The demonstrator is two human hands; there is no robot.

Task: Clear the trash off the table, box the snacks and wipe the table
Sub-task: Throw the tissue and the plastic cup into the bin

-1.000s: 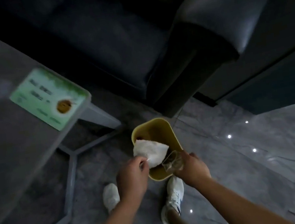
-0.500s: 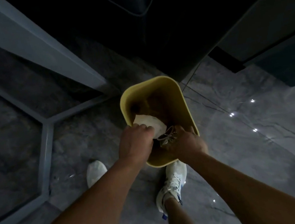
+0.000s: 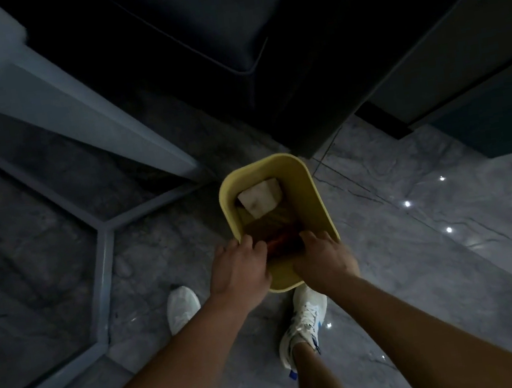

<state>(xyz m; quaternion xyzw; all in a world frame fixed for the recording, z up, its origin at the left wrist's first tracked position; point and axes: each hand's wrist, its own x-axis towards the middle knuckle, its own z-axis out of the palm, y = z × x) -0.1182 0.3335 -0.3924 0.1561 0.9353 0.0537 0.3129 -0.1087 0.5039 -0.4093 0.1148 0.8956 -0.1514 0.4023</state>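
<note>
A yellow trash bin (image 3: 314,198) stands on the floor in front of my feet. A crumpled white tissue (image 3: 260,197) lies inside it at the far end. Something reddish-brown (image 3: 284,243) shows in the bin's near part, between my hands. My left hand (image 3: 239,270) hangs over the near left rim, fingers pointing down into the bin and loosely apart, with nothing seen in it. My right hand (image 3: 323,260) is over the near right rim in the same way. The clear plastic wrapper is not visible.
A grey table leg and frame (image 3: 100,127) run along the left. A dark sofa (image 3: 225,33) stands just behind the bin. My white shoes (image 3: 305,321) are on the glossy grey tile floor (image 3: 437,250), right below the bin.
The white tissue has left my left hand and now lies in the bin. The clear wrapper in my right hand is gone from sight. Both hands sit lower over the near rim.
</note>
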